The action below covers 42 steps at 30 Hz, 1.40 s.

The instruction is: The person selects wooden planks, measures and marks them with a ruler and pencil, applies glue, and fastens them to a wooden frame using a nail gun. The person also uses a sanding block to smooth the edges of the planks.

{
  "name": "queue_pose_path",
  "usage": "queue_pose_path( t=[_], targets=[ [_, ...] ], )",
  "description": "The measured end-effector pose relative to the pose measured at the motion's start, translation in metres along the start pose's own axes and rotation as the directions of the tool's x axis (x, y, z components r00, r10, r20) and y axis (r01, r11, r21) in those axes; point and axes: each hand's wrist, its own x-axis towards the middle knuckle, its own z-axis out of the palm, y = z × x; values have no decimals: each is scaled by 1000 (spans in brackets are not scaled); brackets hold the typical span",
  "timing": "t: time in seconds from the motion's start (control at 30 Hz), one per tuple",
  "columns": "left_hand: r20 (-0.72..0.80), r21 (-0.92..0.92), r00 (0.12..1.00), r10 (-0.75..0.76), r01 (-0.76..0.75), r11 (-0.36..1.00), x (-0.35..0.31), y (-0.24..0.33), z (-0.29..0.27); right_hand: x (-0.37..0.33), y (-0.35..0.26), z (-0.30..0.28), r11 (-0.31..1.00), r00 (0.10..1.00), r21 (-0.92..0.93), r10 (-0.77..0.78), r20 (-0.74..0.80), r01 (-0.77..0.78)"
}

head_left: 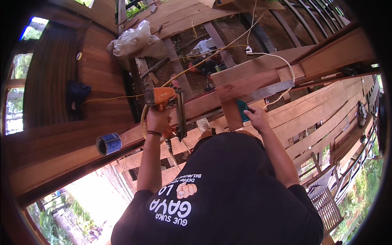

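My left hand (pixel 158 119) is closed round the handle of an orange nail gun (pixel 162 96), whose dark metal nose and magazine side faces right. The gun is held over a long wooden beam. A hose and a fitting hang from it. My right hand (pixel 257 117) pinches the teal handle of a try square (pixel 242 110). Its steel blade reaches up and right along the boards. Under the square, a short wooden board (pixel 231 115) stands against the long beam (pixel 200 105).
A blue-labelled roll (pixel 109 144) rests on the beam at left. Crumpled clear plastic (pixel 136 41) lies farther back. A white extension socket (pixel 249 50) with cables sits at upper right. Joists with gaps show debris below. A slatted plastic chair (pixel 326 204) stands at lower right.
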Motion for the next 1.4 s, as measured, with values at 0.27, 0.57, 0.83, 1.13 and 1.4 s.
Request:
queue_pose_path(
  t=[0.27, 0.57, 0.83, 1.13, 1.4],
  targets=[
    [93, -447, 991, -100, 131, 885, 25, -70, -19, 0, -8, -3, 995, 1000, -98, 15, 26, -13],
    [-292, 426, 956, 26, 106, 898, 32, -106, -17, -9, -25, 1, 1000, 1000, -26, 3, -21, -3],
    [-200, 587, 979, 32, 94, 804, 28, -103, -30, -11, -27, 1, 998, 1000, -58, 2, -17, -3],
    [-186, 587, 912, 366, -196, 785, 16, -64, -40, -6, -8, -1, 991, 1000, -131, 4, -30, -8],
    [247, 183, 746, 618, -663, 726, 10, 52, 91, -12, -24, -5, 981, 997, -183, 68, -19, -71]
  ],
)
